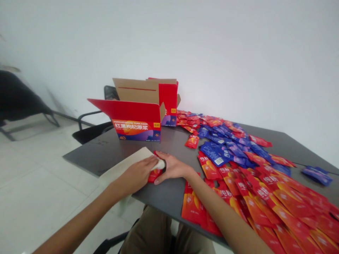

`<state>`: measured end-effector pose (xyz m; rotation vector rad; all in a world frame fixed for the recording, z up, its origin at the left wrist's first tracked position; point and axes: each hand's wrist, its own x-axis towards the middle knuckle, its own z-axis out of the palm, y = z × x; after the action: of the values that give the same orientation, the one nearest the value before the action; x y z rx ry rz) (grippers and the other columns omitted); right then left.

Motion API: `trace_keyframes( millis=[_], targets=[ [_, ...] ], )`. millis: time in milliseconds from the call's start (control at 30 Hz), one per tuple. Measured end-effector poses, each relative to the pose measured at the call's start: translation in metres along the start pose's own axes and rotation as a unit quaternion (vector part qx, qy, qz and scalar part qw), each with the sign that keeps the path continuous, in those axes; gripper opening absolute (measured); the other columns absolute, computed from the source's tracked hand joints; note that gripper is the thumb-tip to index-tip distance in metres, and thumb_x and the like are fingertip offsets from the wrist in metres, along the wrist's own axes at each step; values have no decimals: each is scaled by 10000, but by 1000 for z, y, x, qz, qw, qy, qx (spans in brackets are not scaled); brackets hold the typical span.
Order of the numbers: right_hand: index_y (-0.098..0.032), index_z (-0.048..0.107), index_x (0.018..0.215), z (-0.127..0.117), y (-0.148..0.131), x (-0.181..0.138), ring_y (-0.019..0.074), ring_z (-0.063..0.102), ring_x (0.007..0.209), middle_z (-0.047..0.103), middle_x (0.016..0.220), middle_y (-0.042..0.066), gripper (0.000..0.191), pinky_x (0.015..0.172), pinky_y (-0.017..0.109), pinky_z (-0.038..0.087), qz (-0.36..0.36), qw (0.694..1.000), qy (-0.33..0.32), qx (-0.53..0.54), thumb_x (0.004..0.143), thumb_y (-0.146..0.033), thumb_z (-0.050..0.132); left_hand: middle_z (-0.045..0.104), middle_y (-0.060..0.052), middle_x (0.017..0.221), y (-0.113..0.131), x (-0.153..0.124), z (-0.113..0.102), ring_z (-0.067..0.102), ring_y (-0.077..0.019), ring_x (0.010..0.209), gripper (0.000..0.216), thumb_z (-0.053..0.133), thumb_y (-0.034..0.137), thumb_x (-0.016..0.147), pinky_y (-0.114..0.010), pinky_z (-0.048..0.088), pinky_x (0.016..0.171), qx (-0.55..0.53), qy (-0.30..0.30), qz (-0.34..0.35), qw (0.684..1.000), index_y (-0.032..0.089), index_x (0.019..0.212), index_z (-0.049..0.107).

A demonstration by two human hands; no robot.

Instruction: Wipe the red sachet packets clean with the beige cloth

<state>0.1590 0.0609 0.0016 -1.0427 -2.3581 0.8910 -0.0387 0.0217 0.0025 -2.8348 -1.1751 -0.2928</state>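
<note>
Here, a red pouch (155,175) sits outside the open box (137,131).

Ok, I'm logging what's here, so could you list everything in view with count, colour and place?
Table: 1, dark grey, centre to right
Cloth: 1, cream, table's near left edge
Red packets: too many to count, red-orange, table's right; at least one by cloth
Blue packets: many, blue-purple, among red ones
Boxes: 2, red and blue, open, table's far side
Chairs: at least 2, black, left side
Possible cord: 1, dark, table's right
Wall: 1, white, background
Floor: 1, pale, left
Legs: 2, brown trousers, below table edge
Arms: 2, bare, from bottom edge
Left grip: 1, bare, on cloth
Right grip: 1, bare, touching red packet
</note>
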Motion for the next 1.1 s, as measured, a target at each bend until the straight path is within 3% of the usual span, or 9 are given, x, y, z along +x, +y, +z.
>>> trace_keyframes(
  millis=[100, 267, 367, 467, 633, 833, 1000, 1100],
  targets=[
    [-153, 357, 1430, 0, -3, 0, 318, 383, 1360, 396, 1475, 158, 1178, 1157, 450, 239, 4, 1000, -4, -14, 412, -462, 865, 435, -127, 1452, 7, -9, 3, 362, -205, 1365, 594, 364, 36, 784, -364, 304, 1132, 1, -10, 45, 999, 87, 1375, 398],
    [-163, 361, 1429, -2, -5, -1, 315, 373, 1366, 399, 1477, 144, 1146, 1158, 453, 235, 7, 1000, 7, -1, 444, -482, 852, 503, -145, 1393, -5, -2, 0, 471, -209, 1289, 536, 339, 44, 827, -351, 355, 1096, 7, 2, -44, 999, 85, 1354, 432],
    [-225, 407, 1402, -2, -5, -1, 300, 443, 1317, 477, 1427, 94, 1094, 1137, 437, 281, -21, 1000, 11, 7, 435, -465, 861, 463, -139, 1427, 0, -3, 2, 399, -205, 1342, 569, 350, 21, 802, -358, 309, 1126, 12, -12, 8, 1000, 77, 1364, 414],
    [-201, 396, 1409, -1, -5, 0, 303, 445, 1316, 467, 1433, 115, 1120, 1134, 432, 287, -19, 1000, 2, -9, 426, -475, 860, 420, -113, 1464, 6, -6, 4, 347, -189, 1372, 608, 358, 19, 794, -349, 292, 1137, 1, -6, 47, 999, 107, 1395, 376],
    [-136, 336, 1439, 0, -2, 0, 316, 366, 1370, 376, 1485, 168, 1179, 1162, 450, 230, 2, 1000, 1, -15, 451, -549, 828, 512, -160, 1380, -6, 4, -2, 492, -224, 1270, 536, 355, 19, 817, -371, 370, 1086, -4, 4, -46, 999, 81, 1340, 454],
    [-197, 399, 1408, 1, 0, 1, 311, 408, 1345, 431, 1459, 125, 1131, 1139, 432, 284, -16, 1000, 7, -9, 413, -465, 865, 439, -108, 1452, 3, -7, 0, 380, -182, 1354, 584, 351, 31, 814, -341, 309, 1128, -15, -11, 40, 999, 113, 1391, 391],
    [-193, 348, 1436, 2, 4, 1, 305, 371, 1369, 387, 1487, 126, 1152, 1157, 444, 240, -4, 1000, 13, -1, 444, -499, 847, 512, -154, 1381, -5, 2, -1, 513, -223, 1249, 532, 353, 25, 819, -370, 397, 1061, 11, 4, -59, 998, 97, 1336, 452],
    [-183, 358, 1431, 2, 4, 1, 309, 396, 1353, 407, 1474, 134, 1138, 1143, 448, 269, -15, 1000, 8, -10, 450, -490, 846, 472, -134, 1422, 1, -3, 3, 427, -209, 1323, 564, 360, 22, 799, -361, 349, 1102, 23, -1, -3, 1000, 101, 1353, 426]
  ],
)
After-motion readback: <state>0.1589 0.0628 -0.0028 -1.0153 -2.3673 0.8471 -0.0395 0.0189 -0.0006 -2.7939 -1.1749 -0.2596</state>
